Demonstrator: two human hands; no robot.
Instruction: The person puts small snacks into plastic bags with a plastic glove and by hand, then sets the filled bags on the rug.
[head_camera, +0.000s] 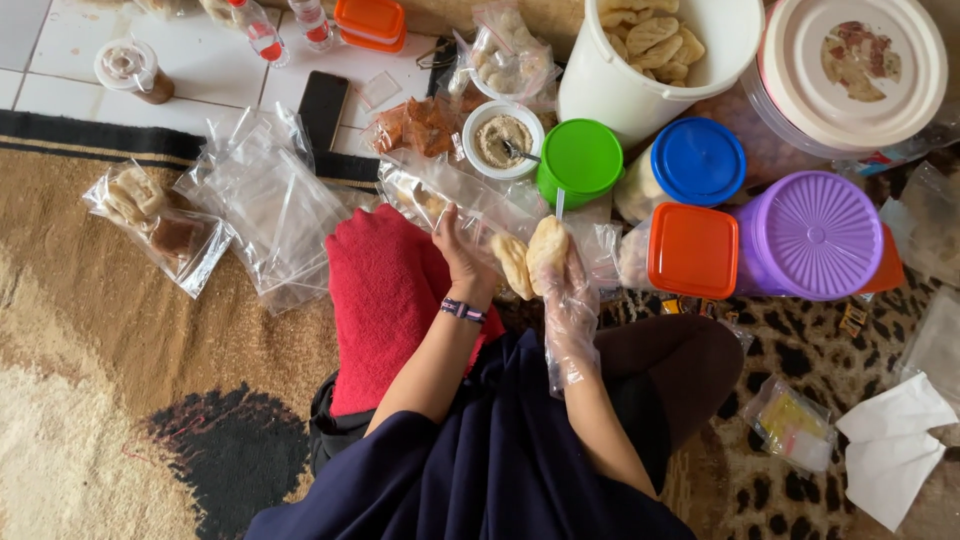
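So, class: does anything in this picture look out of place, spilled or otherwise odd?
Nothing looks spilled or damaged. One oddity: only the right hand wears a thin clear plastic glove, holding a pale cracker, while the left hand is bare on the clear bag. A dark phone lies among the loose bags.

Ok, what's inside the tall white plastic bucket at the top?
The tall white plastic bucket holds pale, puffy oval crackers, heaped near its rim. The top layer and the bucket wall hide whatever lies deeper.
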